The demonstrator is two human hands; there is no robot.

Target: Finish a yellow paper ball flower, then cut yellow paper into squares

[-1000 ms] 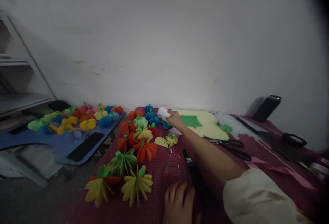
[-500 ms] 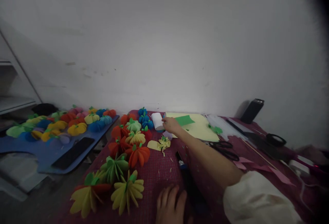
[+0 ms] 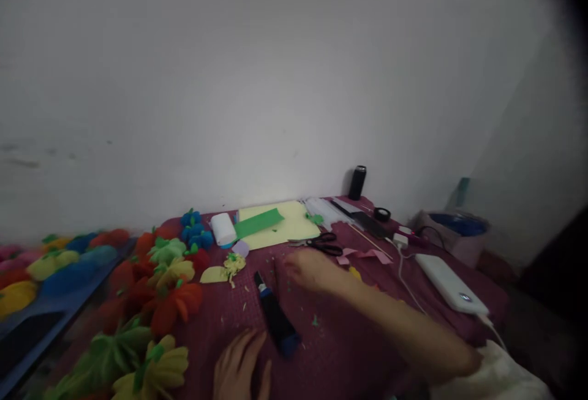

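My left hand [image 3: 241, 363] lies at the near edge of the purple-red tablecloth, fingers stretched out, holding nothing. Beside it is a long dark blue object [image 3: 277, 320] with a light band near its narrow end; I cannot make out its kind. Over the middle of the cloth is my right hand [image 3: 305, 267], fingers curled and blurred, whatever they hold hidden. Just beyond it rest black-handled scissors [image 3: 321, 242]. A white roll [image 3: 223, 229] lies further back, near a green strip [image 3: 260, 223] on pale yellow sheets [image 3: 294, 223]. A small bundle of yellow shreds [image 3: 234, 263] sits left of my right hand.
Colourful pumpkin-like felt pieces [image 3: 177, 305] crowd the left side, with more on a blue table [image 3: 76, 314]. To the right are pink strips [image 3: 365, 256], a black tape roll [image 3: 381, 214], a black bottle [image 3: 357, 182] and a white power bank [image 3: 451, 283] with cables.
My right hand has left the white roll and come back nearer, beside the scissors. The view has turned right, bringing the power bank in. My left hand still rests on the cloth.
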